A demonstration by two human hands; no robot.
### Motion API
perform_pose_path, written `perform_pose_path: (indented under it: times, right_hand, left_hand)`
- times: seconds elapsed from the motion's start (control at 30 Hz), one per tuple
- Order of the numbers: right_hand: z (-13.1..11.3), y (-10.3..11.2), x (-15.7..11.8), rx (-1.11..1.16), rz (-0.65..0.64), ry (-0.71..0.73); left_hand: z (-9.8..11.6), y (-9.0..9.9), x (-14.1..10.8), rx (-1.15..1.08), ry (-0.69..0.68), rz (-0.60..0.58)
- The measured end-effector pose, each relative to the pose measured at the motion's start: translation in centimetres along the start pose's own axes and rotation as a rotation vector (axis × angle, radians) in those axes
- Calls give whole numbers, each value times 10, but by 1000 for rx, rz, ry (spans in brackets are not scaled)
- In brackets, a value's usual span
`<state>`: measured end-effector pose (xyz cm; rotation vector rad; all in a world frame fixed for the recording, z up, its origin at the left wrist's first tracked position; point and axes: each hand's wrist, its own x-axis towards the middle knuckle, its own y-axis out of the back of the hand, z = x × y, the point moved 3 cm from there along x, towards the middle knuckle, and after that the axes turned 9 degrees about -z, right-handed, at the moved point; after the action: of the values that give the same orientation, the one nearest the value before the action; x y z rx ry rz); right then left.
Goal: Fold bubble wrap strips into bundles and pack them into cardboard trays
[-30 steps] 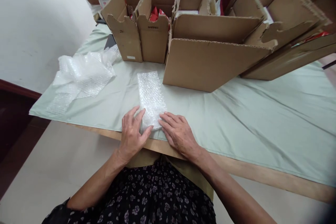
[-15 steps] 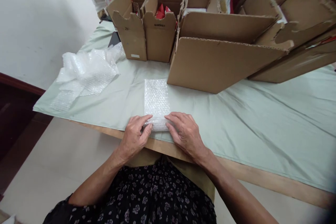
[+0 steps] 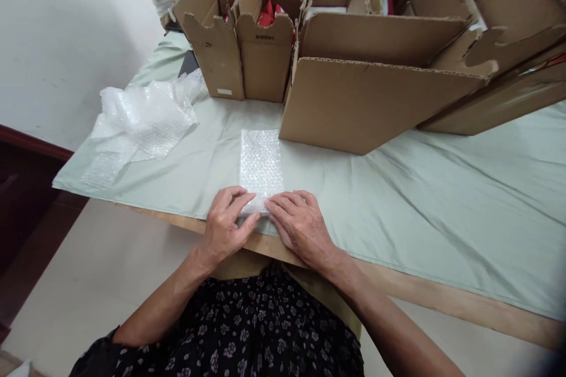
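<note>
Left hand (image 3: 224,227), thumb and forefinger apart, and right hand (image 3: 306,227), grip unclear, both touch near end of bubble wrap (image 3: 260,159) on desk (image 3: 398,284).

I see the bubble wrap (image 3: 260,159) as a clear, glossy strip with small raised cells catching the light. Most of it lies flat, stretching straight ahead beyond my left hand (image 3: 227,221) and right hand (image 3: 297,222), its far edge squared off. Between my fingertips, the near end looks thicker and whiter; I can't tell whether it is folded or rolled. My right fingers cover its near right corner, and my left fingers touch its near left side.
</note>
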<state>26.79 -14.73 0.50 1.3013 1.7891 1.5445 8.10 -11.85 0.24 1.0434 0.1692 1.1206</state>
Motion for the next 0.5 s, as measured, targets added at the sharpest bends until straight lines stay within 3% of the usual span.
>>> perform_pose_path:
  times: [0.2,0.37,0.5]
  right_hand:
    - [6,6,3,180,-53,-54]
    - [2,12,0,6,100,-72]
    - [4,5,6,-66,-11,-21]
  left_hand:
    - [-1,5,-7,-25,-45,-68]
    - [-15,-1,5,-30,28,-47]
    - [-20,-3,14,61,63,0]
